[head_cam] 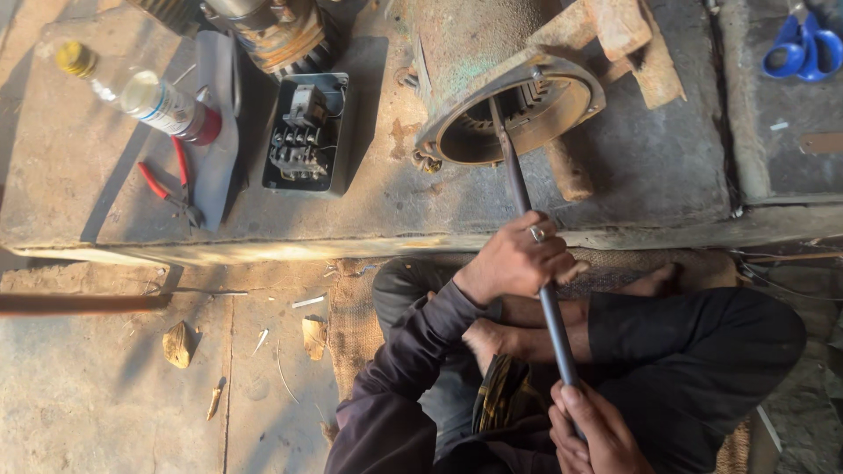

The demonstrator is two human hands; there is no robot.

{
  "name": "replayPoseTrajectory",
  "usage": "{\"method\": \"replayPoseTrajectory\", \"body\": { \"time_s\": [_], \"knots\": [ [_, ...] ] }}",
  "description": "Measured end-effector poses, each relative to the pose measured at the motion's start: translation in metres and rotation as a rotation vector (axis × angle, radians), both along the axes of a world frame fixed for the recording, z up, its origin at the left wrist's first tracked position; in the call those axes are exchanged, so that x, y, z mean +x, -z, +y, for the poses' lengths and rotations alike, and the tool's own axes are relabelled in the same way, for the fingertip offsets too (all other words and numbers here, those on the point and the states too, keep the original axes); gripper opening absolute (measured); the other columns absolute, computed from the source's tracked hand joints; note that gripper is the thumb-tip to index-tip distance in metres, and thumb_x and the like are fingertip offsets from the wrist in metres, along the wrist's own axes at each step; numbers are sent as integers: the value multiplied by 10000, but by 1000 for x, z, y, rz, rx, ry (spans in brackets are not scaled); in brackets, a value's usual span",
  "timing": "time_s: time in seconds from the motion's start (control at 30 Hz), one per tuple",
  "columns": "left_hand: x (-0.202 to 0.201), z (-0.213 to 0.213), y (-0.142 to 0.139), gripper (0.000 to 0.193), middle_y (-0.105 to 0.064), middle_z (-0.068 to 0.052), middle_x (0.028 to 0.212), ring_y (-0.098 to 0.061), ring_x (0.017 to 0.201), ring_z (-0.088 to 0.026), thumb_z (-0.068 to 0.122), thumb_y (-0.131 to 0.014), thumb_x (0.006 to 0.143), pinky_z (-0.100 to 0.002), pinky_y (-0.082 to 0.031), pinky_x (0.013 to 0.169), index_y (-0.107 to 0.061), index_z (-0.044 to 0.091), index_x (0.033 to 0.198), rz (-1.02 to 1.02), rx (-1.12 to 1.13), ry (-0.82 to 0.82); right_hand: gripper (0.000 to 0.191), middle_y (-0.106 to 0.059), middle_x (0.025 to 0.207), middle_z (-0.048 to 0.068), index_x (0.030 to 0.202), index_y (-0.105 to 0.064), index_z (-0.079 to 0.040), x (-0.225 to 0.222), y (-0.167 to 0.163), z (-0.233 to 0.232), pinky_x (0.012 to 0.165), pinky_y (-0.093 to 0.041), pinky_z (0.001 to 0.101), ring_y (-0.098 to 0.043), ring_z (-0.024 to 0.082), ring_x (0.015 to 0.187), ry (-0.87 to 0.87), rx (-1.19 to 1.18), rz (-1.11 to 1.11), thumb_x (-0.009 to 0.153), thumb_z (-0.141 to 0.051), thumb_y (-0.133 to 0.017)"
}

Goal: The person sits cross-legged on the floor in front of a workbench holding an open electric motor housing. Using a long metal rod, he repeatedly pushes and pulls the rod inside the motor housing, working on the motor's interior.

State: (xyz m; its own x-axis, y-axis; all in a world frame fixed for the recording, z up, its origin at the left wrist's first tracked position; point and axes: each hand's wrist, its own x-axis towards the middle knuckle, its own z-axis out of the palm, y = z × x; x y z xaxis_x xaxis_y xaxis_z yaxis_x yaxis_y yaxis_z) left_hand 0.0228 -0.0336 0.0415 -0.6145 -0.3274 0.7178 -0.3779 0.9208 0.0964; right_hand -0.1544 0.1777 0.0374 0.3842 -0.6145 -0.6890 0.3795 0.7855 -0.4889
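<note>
A long grey metal rod runs from my lap up into the open mouth of a rusty motor housing lying on a low stone slab. My left hand, with a ring on one finger, grips the rod about midway, just below the slab's edge. My right hand holds the rod's lower end near my crossed legs. The rod's tip rests inside the housing against the windings.
On the slab lie red-handled pliers, a clear bottle with a yellow cap, an open grey switch box and another motor part. Blue-handled scissors sit at top right. Dry leaves and scraps litter the floor.
</note>
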Motion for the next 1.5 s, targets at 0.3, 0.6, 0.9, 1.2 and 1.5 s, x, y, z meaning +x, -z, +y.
{"method": "replayPoseTrajectory", "body": {
  "time_s": [0.3, 0.6, 0.9, 1.2, 1.5],
  "knots": [
    [-15, -40, -32, 358, -583, 19, 597, -609, 619, -171, 268, -726, 1002, -355, -494, 687, -613, 154, 682, 126, 34, 115, 303, -363, 524, 3, 922, -494, -62, -46, -13, -27, 380, -264, 287, -323, 120, 404, -1, 101, -171, 991, -354, -537],
    [-26, -19, -41, 345, -612, -38, 643, -625, 668, -234, 263, -693, 976, -371, -516, 769, -614, 123, 671, 94, 43, -46, 268, -342, 491, -45, 1037, -487, -60, -44, -58, -32, 270, -267, 238, -327, 67, 297, -4, -134, -328, 1048, -320, -421],
    [-118, 56, 9, 285, -663, 17, 676, -636, 603, -173, 429, -674, 886, -356, -505, 730, -747, 153, 882, -38, -66, -57, 387, -325, 479, -37, 1004, -478, 3, -174, 5, 27, 250, -274, 262, -289, 76, 267, -122, -133, -118, 1059, -367, -378],
    [-108, 123, -15, 305, -624, 41, 634, -612, 572, -157, 379, -699, 973, -344, -501, 661, -702, 163, 759, -159, 33, 51, 378, -337, 508, 15, 1049, -427, -58, -174, 56, 131, 375, -271, 298, -306, 135, 398, -102, -45, -377, 1025, -434, -401],
    [-38, 37, 4, 326, -626, 35, 619, -632, 606, -162, 344, -705, 997, -339, -519, 735, -701, 176, 719, -150, -51, 17, 337, -382, 481, -17, 990, -489, -62, -50, -8, 34, 278, -319, 265, -338, 95, 283, -59, -164, -135, 1025, -390, -418]
  ]
}}
